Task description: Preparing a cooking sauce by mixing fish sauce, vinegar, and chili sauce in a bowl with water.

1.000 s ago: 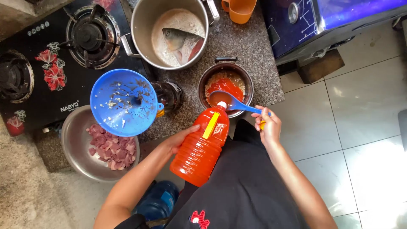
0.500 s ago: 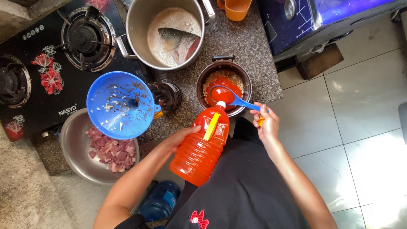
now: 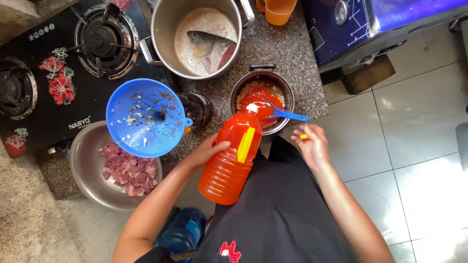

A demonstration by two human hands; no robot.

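My left hand [image 3: 207,152] grips a large orange oil bottle [image 3: 229,160] with a yellow label strip, tilted so its white neck reaches over a small dark pot [image 3: 263,100]. The pot holds minced bits and red-orange liquid, and a blue spoon [image 3: 285,114] rests in it with the handle pointing right. My right hand [image 3: 312,143] hovers just below the spoon handle, off the spoon, pinching a small yellow cap [image 3: 303,137] in its fingers.
A blue funnel [image 3: 144,117] sits in a dark bottle [image 3: 197,109]. A big metal pot [image 3: 204,34] holds a fish head. A steel bowl [image 3: 87,160] of chopped meat is at left, beside a black gas stove [image 3: 58,73]. An orange cup [image 3: 278,9] stands at top.
My right hand has let go of the blue spoon, which now lies in the small pot. The bottle stays tilted over the pot, which holds more red liquid.
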